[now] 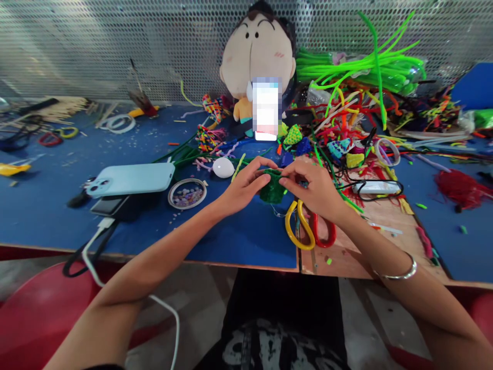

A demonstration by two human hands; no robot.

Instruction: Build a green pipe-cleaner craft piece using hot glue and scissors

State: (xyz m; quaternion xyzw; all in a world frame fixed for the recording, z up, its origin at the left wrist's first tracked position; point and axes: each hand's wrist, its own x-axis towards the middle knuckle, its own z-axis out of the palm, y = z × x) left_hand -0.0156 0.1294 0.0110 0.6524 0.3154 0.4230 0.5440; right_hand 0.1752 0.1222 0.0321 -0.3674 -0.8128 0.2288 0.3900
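A small dark green fuzzy piece [271, 191], seemingly made of pipe cleaners, is held between my two hands above the table's front part. My left hand [250, 184] pinches its upper left edge with thumb and fingers. On the upper right edge, my right hand [308, 180] pinches it the same way. A thin pale thread or wire hangs below the piece. Scissors with one yellow and one red handle [300, 228] lie just under my right hand, their blades hidden. A white egg-shaped object [223, 167] rests left of my left hand.
A lit phone [266, 110] leans against a big-headed plush doll [254, 51]. At left lie a light blue phone [133, 179] on a power bank and a round case of beads [187, 194]. Bright green pipe cleaners [358, 69] and tangled colourful scraps spread across the right side.
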